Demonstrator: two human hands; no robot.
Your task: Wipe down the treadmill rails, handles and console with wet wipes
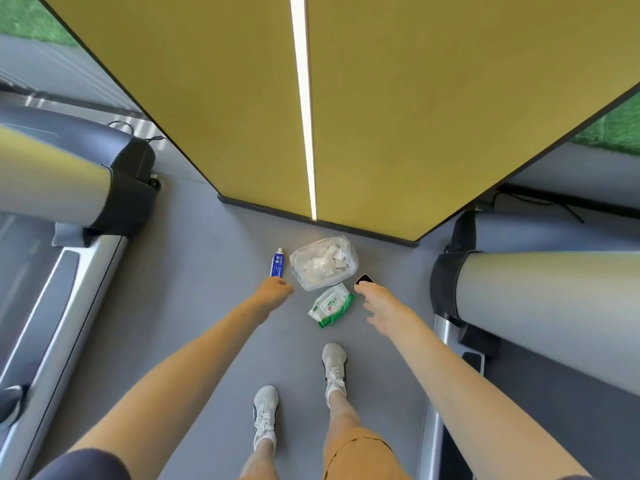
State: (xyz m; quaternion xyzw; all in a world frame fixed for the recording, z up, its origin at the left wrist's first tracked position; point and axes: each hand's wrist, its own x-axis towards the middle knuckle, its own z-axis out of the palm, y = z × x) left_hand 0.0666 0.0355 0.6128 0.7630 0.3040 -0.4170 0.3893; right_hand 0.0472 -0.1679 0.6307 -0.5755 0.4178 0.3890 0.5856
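Head view, looking straight down past your bare arms.

Your left hand [275, 292] and right hand [381, 306] reach towards the floor side by side, with a gap of open floor between them. The pack of wet wipes [331, 305] lies flat in that gap, nearer your right hand, and neither hand touches it. Your right hand is wide, with the fingers spread and straight, and holds nothing. Your left hand shows only its back, so I cannot tell whether it grips anything.

A blue tube [277, 263] lies just past your left knuckles, its near end at the hand. A small black object [364, 279] sits at your right fingertips. Beyond the gap lies a clear bag [323, 263] of crumpled white sheets, its near edge just beside the pack.

Well outside your left arm runs the silver side rail of the left treadmill [76, 306]. The thick grey upright of the right treadmill [536, 292] stands close outside your right arm. Past the bag, the dark base edge of a yellow pillar [381, 116] closes the space. The floor [207, 306] is smooth and grey. Your white shoes [265, 410] stand behind your hands.

The pack is white and green, with a label bearing a red mark. Its print and the tube's white print are too small to read.
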